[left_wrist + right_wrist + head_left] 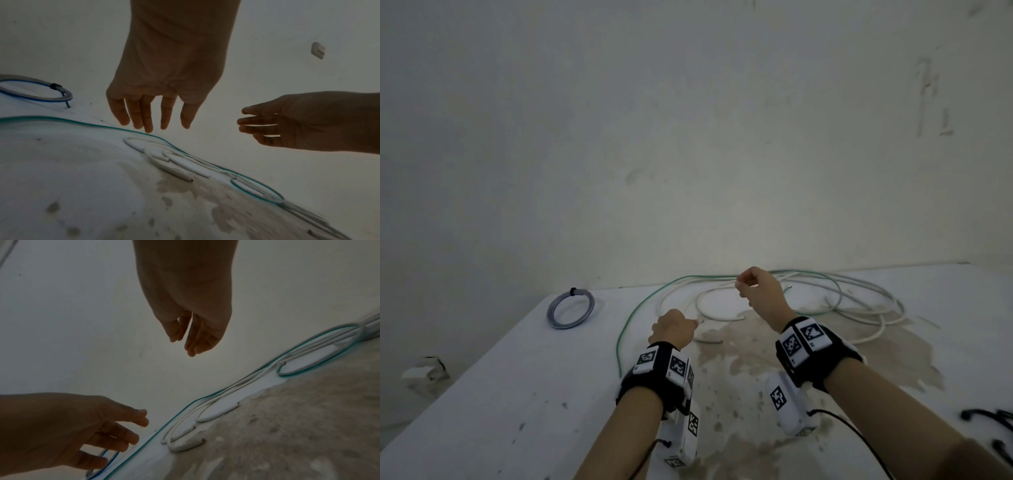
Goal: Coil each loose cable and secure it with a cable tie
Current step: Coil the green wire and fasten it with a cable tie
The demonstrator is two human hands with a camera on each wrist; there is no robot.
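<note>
- Left hand [674,328] and right hand [761,290] hover above the bench [482,394], fingers relaxed, holding nothing.
- Loose green cable [635,310] and white cables [859,301] sprawl by the far edge.
- Tied blue coil [570,308] lies near the far-left corner.

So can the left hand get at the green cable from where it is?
Probably yes. The left hand hovers open just above the green cable, holding nothing, and nothing lies between them.

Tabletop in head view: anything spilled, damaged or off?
Yes: a large brownish stain spreads over the white tabletop in the middle, reaching under the loose white cables; it looks like a dried spill. Dark specks dot the near surface. The blue-grey coil at left is neatly tied.
</note>
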